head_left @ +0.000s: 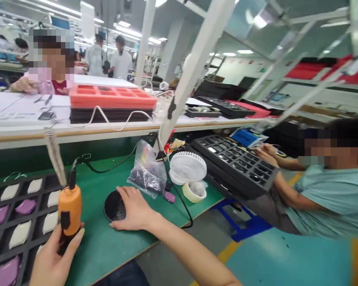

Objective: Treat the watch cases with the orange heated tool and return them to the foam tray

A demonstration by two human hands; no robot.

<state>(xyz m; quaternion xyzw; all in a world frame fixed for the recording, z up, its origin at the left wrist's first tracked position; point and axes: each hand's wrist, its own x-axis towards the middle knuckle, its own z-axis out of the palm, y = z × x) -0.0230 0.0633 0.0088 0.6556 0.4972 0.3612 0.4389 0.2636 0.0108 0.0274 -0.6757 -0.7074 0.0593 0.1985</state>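
Observation:
My left hand is closed around the lower part of an orange electric screwdriver, held upright; its tip is hidden. A black cord and a coiled spring rise from its top. My right hand grips the right side of a round black disc with a mesh-like face, lying on the green mat. Fingers and thumb curve over its edge, covering part of it. Beside my left hand, a black compartment tray holds several purple pieces and white pieces.
Behind my right hand are a clear plastic bag, a white fan, a tape roll and a small purple piece. A white post crosses ahead. A co-worker sits right, by a black tray.

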